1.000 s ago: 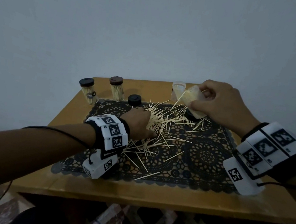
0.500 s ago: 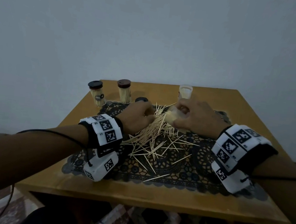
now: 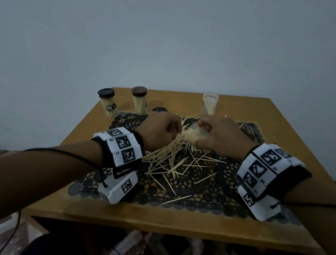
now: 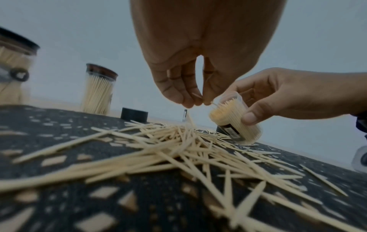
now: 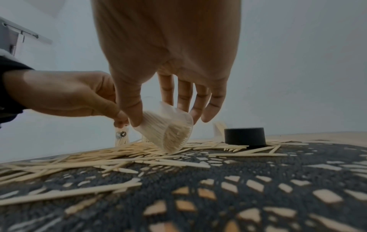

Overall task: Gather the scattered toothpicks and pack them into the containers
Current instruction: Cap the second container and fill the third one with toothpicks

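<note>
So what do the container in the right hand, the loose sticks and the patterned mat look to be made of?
Container: likely clear plastic, smooth; the packed sticks show through its wall.
Toothpicks: pale, matte, pointed; probably wood or bamboo, I cannot tell which.
Mat: dark openwork lace, perhaps crochet fabric or vinyl; the table shows through its holes.

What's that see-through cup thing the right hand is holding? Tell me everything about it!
It is a small clear plastic container, round, with no lid on. It is packed nearly full of pale toothpicks and has a dark label on its side. The right hand grips it tilted, its open mouth toward the left hand, whose fingertips pinch at its rim. Its bottom sits among the loose toothpicks.
</note>
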